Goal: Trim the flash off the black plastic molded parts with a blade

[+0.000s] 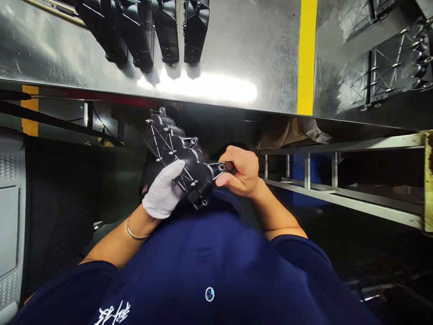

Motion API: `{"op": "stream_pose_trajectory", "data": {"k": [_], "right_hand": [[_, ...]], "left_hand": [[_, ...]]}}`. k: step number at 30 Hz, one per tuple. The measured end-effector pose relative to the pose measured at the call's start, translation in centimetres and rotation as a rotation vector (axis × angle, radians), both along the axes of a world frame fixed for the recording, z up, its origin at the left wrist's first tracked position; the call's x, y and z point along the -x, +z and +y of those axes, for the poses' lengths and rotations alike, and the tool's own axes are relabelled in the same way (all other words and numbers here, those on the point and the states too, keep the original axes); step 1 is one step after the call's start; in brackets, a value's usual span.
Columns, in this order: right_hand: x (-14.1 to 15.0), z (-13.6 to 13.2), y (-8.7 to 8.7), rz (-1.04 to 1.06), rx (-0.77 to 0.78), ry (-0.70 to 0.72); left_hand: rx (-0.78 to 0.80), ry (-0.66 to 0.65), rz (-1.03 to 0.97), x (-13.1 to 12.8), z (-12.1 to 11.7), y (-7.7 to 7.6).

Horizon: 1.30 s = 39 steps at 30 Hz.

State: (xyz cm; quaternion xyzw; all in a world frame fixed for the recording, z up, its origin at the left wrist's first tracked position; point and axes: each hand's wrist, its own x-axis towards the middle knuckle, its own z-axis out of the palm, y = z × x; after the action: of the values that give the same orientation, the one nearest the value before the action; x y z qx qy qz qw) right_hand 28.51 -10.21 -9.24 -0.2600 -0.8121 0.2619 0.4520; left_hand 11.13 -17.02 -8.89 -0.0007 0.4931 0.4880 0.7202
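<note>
A black ribbed moulded housing (181,155) with round lugs along its edges is held tilted in front of my body, just below the bench edge. My left hand (165,189), in a white glove, is closed around the housing's near side, thumb lying on its ribbed face. Bare and closed, my right hand (239,171) is at the lug on the housing's right corner, with finger and thumb pinched. A small dark thing shows between those fingers, too hidden to name. The fingers beneath the housing are out of sight.
Several black housings (165,31) stand in a row on the shiny metal bench (250,49). More ribbed housings (399,67) lie at the right, past a yellow stripe (307,54). A pale metal rack frame (345,192) is at my right; a grey plastic box (11,203) is at the left.
</note>
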Motion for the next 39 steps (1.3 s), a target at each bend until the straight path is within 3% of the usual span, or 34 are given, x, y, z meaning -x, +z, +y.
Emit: {"op": "stream_pose_trajectory", "data": {"k": [5, 10, 14, 21, 27, 33, 39], "right_hand": [[-0.23, -0.11, 0.10, -0.031, -0.010, 0.085], [-0.17, -0.23, 0.11, -0.002, -0.099, 0.056], [0.08, -0.05, 0.24, -0.001, -0.045, -0.024], [0.14, -0.22, -0.09, 0.028, -0.030, 0.110], [0.41, -0.26, -0.26, 0.017, -0.024, 0.009], [0.49, -0.16, -0.36, 0.022, -0.041, 0.077], [0.48, -0.16, -0.67, -0.022, 0.003, 0.042]], "left_hand": [[-0.008, 0.031, -0.021, 0.36, -0.25, -0.07], [-0.014, 0.025, -0.024, 0.22, -0.12, -0.17], [-0.040, -0.002, 0.004, 0.12, -0.01, -0.06], [-0.085, -0.027, 0.049, 0.55, -0.32, -0.45], [-0.069, -0.010, 0.037, 0.35, -0.03, -0.39], [-0.057, -0.029, 0.036, 0.62, 0.01, -0.58], [-0.081, -0.020, 0.026, 0.74, -0.11, -0.68]]}}
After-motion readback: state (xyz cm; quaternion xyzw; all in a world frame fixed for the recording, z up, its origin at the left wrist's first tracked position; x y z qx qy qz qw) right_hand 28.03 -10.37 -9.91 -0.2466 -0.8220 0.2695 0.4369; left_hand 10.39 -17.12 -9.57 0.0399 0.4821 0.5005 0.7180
